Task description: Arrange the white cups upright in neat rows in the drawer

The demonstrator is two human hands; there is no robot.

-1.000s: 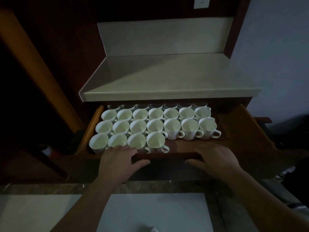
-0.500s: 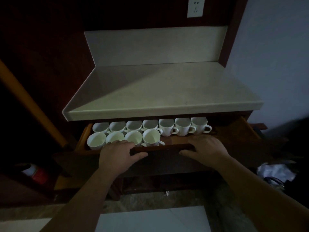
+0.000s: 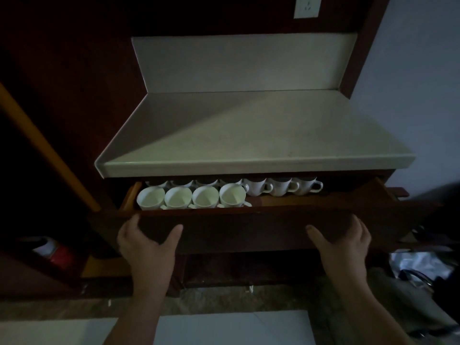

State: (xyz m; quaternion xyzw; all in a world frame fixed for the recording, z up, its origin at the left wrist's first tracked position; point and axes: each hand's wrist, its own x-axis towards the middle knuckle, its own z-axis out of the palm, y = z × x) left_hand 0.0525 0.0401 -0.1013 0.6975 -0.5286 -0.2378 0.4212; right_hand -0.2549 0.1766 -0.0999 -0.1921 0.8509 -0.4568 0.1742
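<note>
The left hand [image 3: 146,245] and the right hand [image 3: 346,245] are held open, fingers spread wide, against the front of the dark brown wooden drawer [image 3: 244,227]. Four white ceramic cups [image 3: 191,197] are seen upright in its near left row. The farther row [image 3: 281,186] is half hidden beneath the pale stone countertop [image 3: 249,135].

A dark wooden drawer [image 3: 236,227] is seen partly open beneath a pale stone countertop [image 3: 249,135]. Four white ceramic cups [image 3: 205,197] are stood upright in the front row at the left, side by side. Behind them a second row is half hidden under the countertop, with three cups at its right showing handles turned rightward. The left hand [image 3: 146,242] and right hand [image 3: 341,242] are laid against the drawer front, well apart, thumbs spread inward. A white wall socket [image 3: 307,6] is mounted above.
</note>
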